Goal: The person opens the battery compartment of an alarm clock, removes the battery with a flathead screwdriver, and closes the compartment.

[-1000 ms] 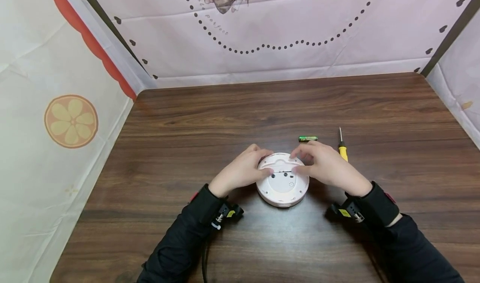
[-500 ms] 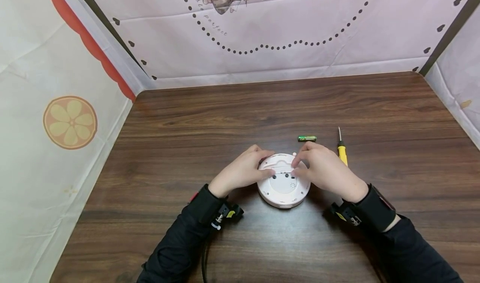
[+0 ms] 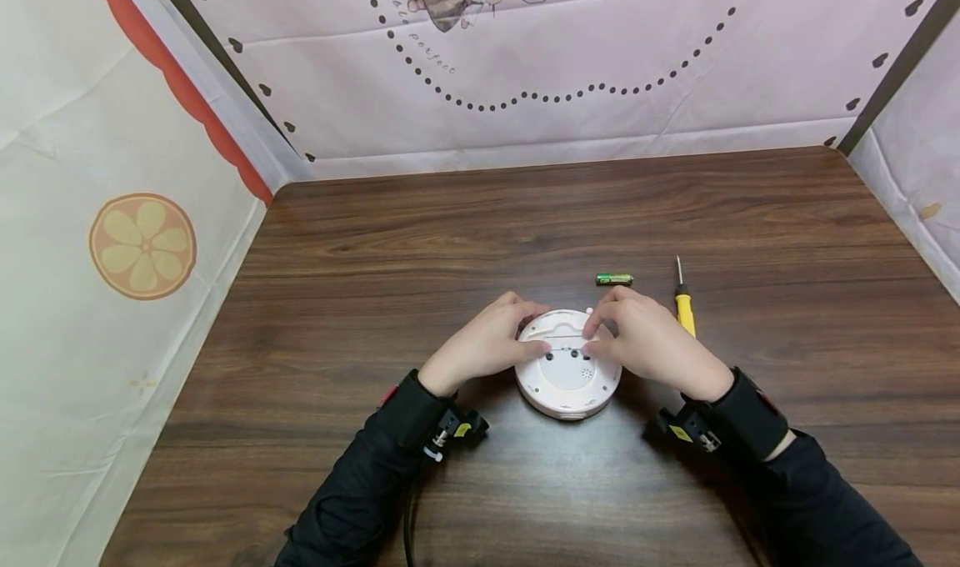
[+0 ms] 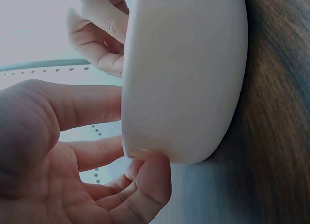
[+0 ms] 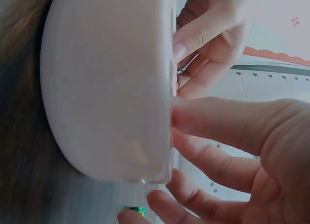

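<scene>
My left hand (image 3: pixel 480 346) and right hand (image 3: pixel 651 342) gripping a white disc (image 3: pixel 567 373) mid-tabletop (image 3: pixel 450 242), fingers curled on its rim, battery (image 3: pixel 614 279) and screwdriver (image 3: pixel 683 300) just beyond.

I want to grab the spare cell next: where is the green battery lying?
In the head view the green battery lies on the wooden table, just beyond the right hand, left of the yellow screwdriver.
</scene>
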`<action>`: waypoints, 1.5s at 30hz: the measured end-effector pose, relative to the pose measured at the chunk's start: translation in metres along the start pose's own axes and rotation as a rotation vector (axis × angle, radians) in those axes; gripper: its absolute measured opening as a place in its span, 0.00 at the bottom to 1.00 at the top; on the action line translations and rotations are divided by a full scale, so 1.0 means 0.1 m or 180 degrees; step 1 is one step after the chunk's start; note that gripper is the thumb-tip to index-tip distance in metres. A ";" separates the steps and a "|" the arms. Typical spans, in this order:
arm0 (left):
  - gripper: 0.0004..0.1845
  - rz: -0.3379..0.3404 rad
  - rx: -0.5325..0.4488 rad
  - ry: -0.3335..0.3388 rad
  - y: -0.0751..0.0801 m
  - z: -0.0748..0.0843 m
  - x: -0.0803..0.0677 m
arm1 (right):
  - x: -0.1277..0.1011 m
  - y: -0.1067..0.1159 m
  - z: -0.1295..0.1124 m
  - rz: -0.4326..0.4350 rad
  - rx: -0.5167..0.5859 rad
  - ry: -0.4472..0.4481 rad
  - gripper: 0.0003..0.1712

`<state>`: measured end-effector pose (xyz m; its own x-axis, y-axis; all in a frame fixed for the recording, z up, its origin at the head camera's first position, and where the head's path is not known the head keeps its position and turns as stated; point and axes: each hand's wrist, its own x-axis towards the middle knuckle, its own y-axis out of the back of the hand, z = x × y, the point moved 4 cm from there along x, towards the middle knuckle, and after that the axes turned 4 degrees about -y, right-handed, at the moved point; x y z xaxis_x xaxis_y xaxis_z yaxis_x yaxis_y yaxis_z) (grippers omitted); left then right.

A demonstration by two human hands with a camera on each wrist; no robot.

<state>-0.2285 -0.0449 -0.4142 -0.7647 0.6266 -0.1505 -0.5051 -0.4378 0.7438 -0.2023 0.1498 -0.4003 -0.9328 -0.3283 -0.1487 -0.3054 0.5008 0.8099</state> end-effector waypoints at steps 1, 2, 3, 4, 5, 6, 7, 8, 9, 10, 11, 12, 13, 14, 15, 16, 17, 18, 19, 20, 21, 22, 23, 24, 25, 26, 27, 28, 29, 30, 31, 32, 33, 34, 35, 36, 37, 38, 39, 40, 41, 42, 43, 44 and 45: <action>0.29 0.0010 -0.0004 -0.0001 0.00 0.00 0.00 | 0.01 0.00 0.01 -0.0015 0.0043 -0.0022 0.04; 0.29 0.0018 -0.0010 -0.0005 0.00 0.00 0.00 | 0.02 0.00 0.02 -0.0030 0.0091 -0.0041 0.05; 0.28 0.0026 -0.0013 -0.0012 0.00 0.00 0.00 | 0.03 0.00 0.03 -0.0048 0.0149 -0.0066 0.07; 0.28 0.0033 -0.0019 -0.0022 0.01 0.00 0.00 | 0.04 0.00 0.04 -0.0068 0.0227 -0.0087 0.09; 0.28 0.0040 -0.0024 -0.0028 0.01 0.01 0.00 | 0.05 -0.01 0.06 -0.0087 0.0293 -0.0103 0.11; 0.28 0.0048 -0.0032 -0.0033 0.01 0.01 0.00 | 0.06 -0.01 0.07 -0.0113 0.0354 -0.0123 0.14; 0.27 0.0057 -0.0037 -0.0038 0.01 0.01 0.00 | 0.07 -0.01 0.09 -0.0141 0.0407 -0.0140 0.17; 0.27 0.0066 -0.0042 -0.0041 0.01 0.01 0.00 | 0.08 -0.01 0.11 -0.0180 0.0450 -0.0146 0.20; 0.27 0.0074 -0.0046 -0.0041 0.01 0.01 0.00 | 0.09 -0.01 0.14 -0.0230 0.0507 -0.0163 0.22; 0.26 0.0083 -0.0051 -0.0041 0.00 0.01 0.00 | 0.11 -0.02 0.16 -0.0280 0.0552 -0.0160 0.25; 0.26 0.0093 -0.0054 -0.0039 0.00 0.00 0.01 | 0.12 -0.02 0.18 -0.0336 0.0596 -0.0166 0.28; 0.26 0.0101 -0.0057 -0.0040 0.00 0.00 0.01 | 0.13 -0.03 0.21 -0.0404 0.0670 -0.0171 0.30; 0.26 0.0108 -0.0057 -0.0045 0.00 0.00 0.01 | 0.15 -0.04 0.23 -0.0473 0.0775 -0.0176 0.31; 0.25 0.0113 -0.0057 -0.0046 0.00 0.00 0.01 | 0.16 -0.05 0.25 -0.0547 0.0895 -0.0185 0.32; 0.25 0.0118 -0.0063 -0.0053 -0.01 0.00 0.01 | 0.17 -0.07 0.27 -0.0617 0.1025 -0.0218 0.32; 0.25 0.0121 -0.0067 -0.0064 -0.01 -0.01 0.02 | 0.18 -0.08 0.28 -0.0673 0.1152 -0.0236 0.32; 0.25 0.0124 -0.0075 -0.0073 -0.01 -0.01 0.02 | 0.19 -0.10 0.30 -0.0725 0.1277 -0.0287 0.32; 0.25 0.0123 -0.0082 -0.0080 -0.01 -0.01 0.02 | 0.19 -0.11 0.31 -0.0764 0.1386 -0.0319 0.32; 0.25 0.0125 -0.0093 -0.0089 -0.01 -0.01 0.02 | 0.20 -0.12 0.32 -0.0790 0.1468 -0.0366 0.31; 0.25 0.0126 -0.0111 -0.0093 -0.02 -0.01 0.02 | 0.20 -0.14 0.33 -0.0804 0.1520 -0.0390 0.31; 0.25 0.0126 -0.0128 -0.0103 -0.02 -0.01 0.02 | 0.20 -0.15 0.33 -0.0816 0.1565 -0.0431 0.30; 0.24 0.0125 -0.0137 -0.0105 -0.02 -0.01 0.02 | 0.20 -0.16 0.34 -0.0824 0.1599 -0.0451 0.30; 0.24 0.0123 -0.0154 -0.0100 -0.02 -0.01 0.02 | 0.20 -0.17 0.35 -0.0836 0.1619 -0.0478 0.30; 0.24 0.0121 -0.0169 -0.0097 -0.03 -0.02 0.02 | 0.19 -0.18 0.35 -0.0842 0.1638 -0.0479 0.30; 0.24 0.0116 -0.0193 -0.0092 -0.03 -0.02 0.02 | 0.19 -0.19 0.36 -0.0860 0.1663 -0.0480 0.30; 0.24 0.0108 -0.0212 -0.0083 -0.03 -0.02 0.03 | 0.18 -0.20 0.37 -0.0879 0.1690 -0.0484 0.30; 0.24 0.0103 -0.0226 -0.0083 -0.04 -0.03 0.03 | 0.18 -0.20 0.38 -0.0897 0.1717 -0.0488 0.30; 0.24 0.0092 -0.0238 -0.0074 -0.04 -0.03 0.03 | 0.17 -0.21 0.39 -0.0911 0.1735 -0.0477 0.31; 0.24 0.0080 -0.0249 -0.0066 -0.04 -0.03 0.03 | 0.17 -0.21 0.39 -0.0930 0.1763 -0.0466 0.31; 0.24 0.0072 -0.0254 -0.0062 -0.04 -0.03 0.04 | 0.17 -0.21 0.40 -0.0944 0.1787 -0.0459 0.31; 0.24 0.0065 -0.0258 -0.0057 -0.04 -0.03 0.04 | 0.16 -0.22 0.40 -0.0960 0.1814 -0.0455 0.32; 0.24 0.0064 -0.0254 -0.0054 -0.04 -0.03 0.04 | 0.16 -0.22 0.41 -0.0968 0.1841 -0.0465 0.32; 0.24 0.0066 -0.0253 -0.0051 -0.04 -0.03 0.04 | 0.17 -0.22 0.41 -0.0969 0.1857 -0.0450 0.32; 0.24 0.0065 -0.0251 -0.0042 -0.04 -0.03 0.04 | 0.17 -0.22 0.41 -0.0965 0.1863 -0.0455 0.31; 0.24 0.0072 -0.0249 -0.0040 -0.04 -0.03 0.04 | 0.17 -0.22 0.41 -0.0956 0.1860 -0.0454 0.31; 0.24 0.0080 -0.0251 -0.0047 -0.04 -0.03 0.03 | 0.17 -0.22 0.40 -0.0944 0.1849 -0.0471 0.31; 0.24 0.0089 -0.0250 -0.0048 -0.04 -0.02 0.03 | 0.16 -0.22 0.39 -0.0937 0.1838 -0.0478 0.30; 0.24 0.0099 -0.0248 -0.0048 -0.04 -0.02 0.03 | 0.17 -0.22 0.39 -0.0929 0.1828 -0.0482 0.30; 0.24 0.0108 -0.0240 -0.0051 -0.04 -0.02 0.03 | 0.16 -0.22 0.38 -0.0921 0.1805 -0.0488 0.29; 0.23 0.0119 -0.0234 -0.0058 -0.05 -0.02 0.03 | 0.16 -0.21 0.37 -0.0916 0.1795 -0.0490 0.28; 0.23 0.0129 -0.0225 -0.0062 -0.05 -0.02 0.03 | 0.17 -0.21 0.37 -0.0917 0.1798 -0.0490 0.28; 0.23 0.0136 -0.0221 -0.0060 -0.05 -0.02 0.03 | 0.17 -0.21 0.37 -0.0922 0.1815 -0.0503 0.28; 0.23 0.0149 -0.0218 -0.0050 -0.05 -0.02 0.03 | 0.17 -0.22 0.36 -0.0918 0.1828 -0.0495 0.28; 0.23 0.0154 -0.0230 -0.0037 -0.06 -0.02 0.03 | 0.17 -0.22 0.36 -0.0914 0.1849 -0.0492 0.27; 0.23 0.0158 -0.0248 -0.0018 -0.06 -0.02 0.03 | 0.17 -0.22 0.36 -0.0906 0.1862 -0.0495 0.27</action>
<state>-0.2287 -0.0417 -0.4205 -0.7875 0.6063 -0.1109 -0.4964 -0.5172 0.6972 -0.2186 0.1616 -0.4413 -0.8038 -0.4144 -0.4267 -0.5562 0.7780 0.2922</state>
